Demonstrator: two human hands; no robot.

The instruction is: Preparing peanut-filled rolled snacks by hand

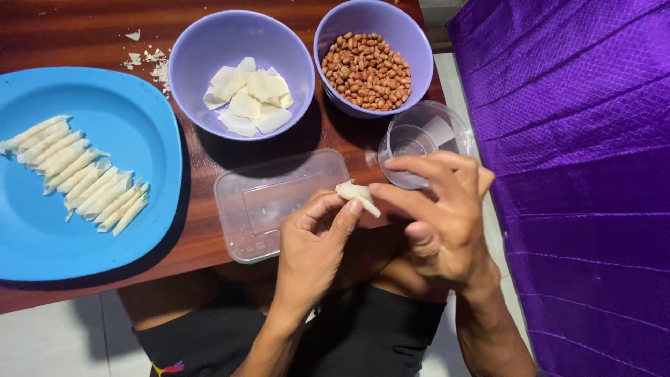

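Both hands pinch one small white dough wrapper (pixel 354 193) above the table's front edge. My left hand (pixel 314 244) grips its near end between thumb and forefinger. My right hand (pixel 440 209) holds the other end with its fingertips. The wrapper looks partly folded or rolled. Just behind it lies a clear rectangular plastic lid (pixel 272 202). A purple bowl (pixel 241 73) holding several flat wrapper squares stands further back.
A second purple bowl (pixel 373 56) is full of peanuts. A small clear round cup (pixel 426 139) sits by my right hand. A blue plate (pixel 84 174) at left carries several rolled wrappers in a row. Purple cloth (pixel 579 174) hangs at right.
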